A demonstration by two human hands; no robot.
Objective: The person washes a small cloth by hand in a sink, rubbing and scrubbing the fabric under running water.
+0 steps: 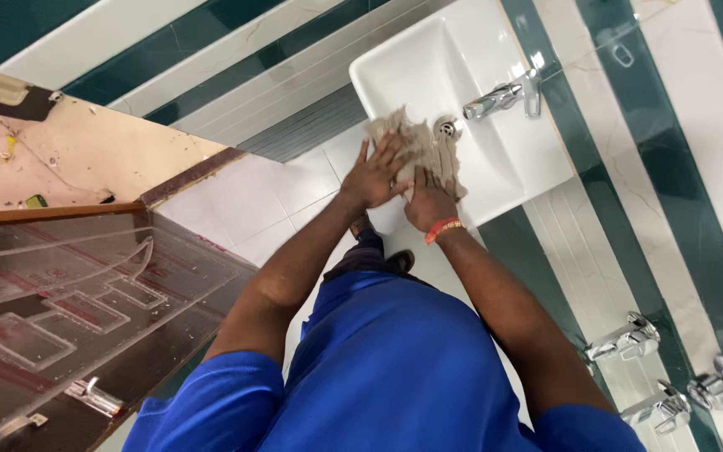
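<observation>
From the head camera, both hands pressed a crumpled beige cloth (416, 146) against the white washbasin (495, 167), near its drain (447, 127) and chrome tap (504, 96). The left hand (376, 176) lay spread flat on it; the right hand (428, 201), with an orange wristband (443, 228), curled over its near edge. Firm, even pressure would probably serve best.

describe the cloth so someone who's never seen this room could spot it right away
Find the white washbasin on the green-and-white striped tile wall. Over its bowl, beside the drain and below the chrome tap, lies a crumpled beige cloth. Both hands, left hand and right hand, press on it.
</observation>
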